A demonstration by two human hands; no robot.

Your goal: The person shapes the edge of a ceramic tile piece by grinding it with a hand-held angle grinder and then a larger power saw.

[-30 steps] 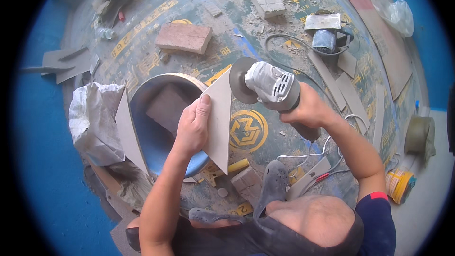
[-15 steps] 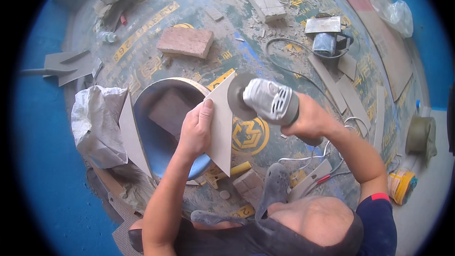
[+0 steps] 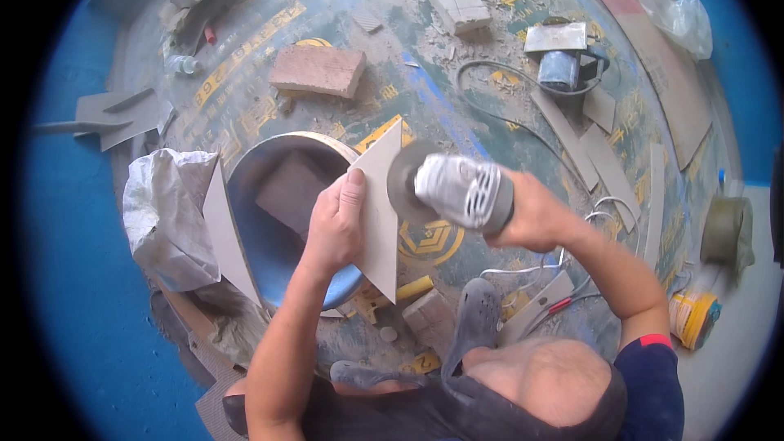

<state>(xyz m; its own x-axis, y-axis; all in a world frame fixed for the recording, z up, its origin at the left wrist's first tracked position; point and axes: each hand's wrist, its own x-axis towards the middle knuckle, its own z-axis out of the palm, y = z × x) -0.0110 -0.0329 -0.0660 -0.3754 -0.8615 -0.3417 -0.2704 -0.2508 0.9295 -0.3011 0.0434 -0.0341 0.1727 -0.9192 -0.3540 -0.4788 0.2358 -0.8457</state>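
On my feed the blue bucket (image 3: 282,268) has a brownish slab (image 3: 294,189) in it, and there's a yellow tub (image 3: 692,318) off to the right whose insides I can't make out. My left forearm (image 3: 282,351) comes up from the bottom edge, left hand (image 3: 336,224) by the bucket's right rim, fingers closed on the tile (image 3: 380,220), thumb (image 3: 354,182) over its face. Can't tell if the tile rests on the rim. My right elbow's bent and the right hand (image 3: 531,214) has its fingers wrapped around the grinder (image 3: 464,190). Its disc (image 3: 411,182) overlaps the tile's right edge from here, no clue if they touch.
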